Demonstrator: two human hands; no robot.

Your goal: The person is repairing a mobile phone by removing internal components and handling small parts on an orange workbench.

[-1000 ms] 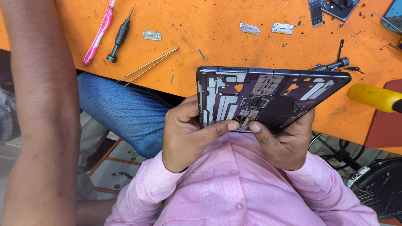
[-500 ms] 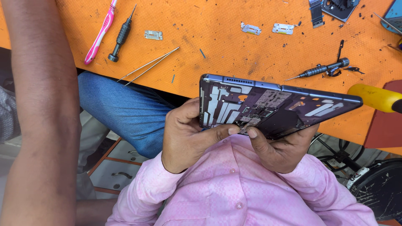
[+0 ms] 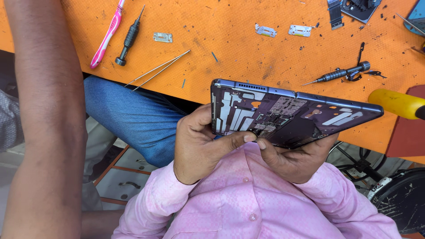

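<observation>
From the head view I see my left hand (image 3: 201,148) and right hand (image 3: 294,161) both gripping the opened dark-blue tablet chassis (image 3: 287,115), held tilted above my pink shirt, thumbs meeting at its lower edge, before the orange workbench mat (image 3: 230,48).

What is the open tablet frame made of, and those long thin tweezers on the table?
The tablet frame looks like metal with a smooth bluish-purple coat; its rim catches light, though plastic parts may sit inside. The tweezers look like bare shiny steel: thin, silvery and bright against the orange table.
</observation>
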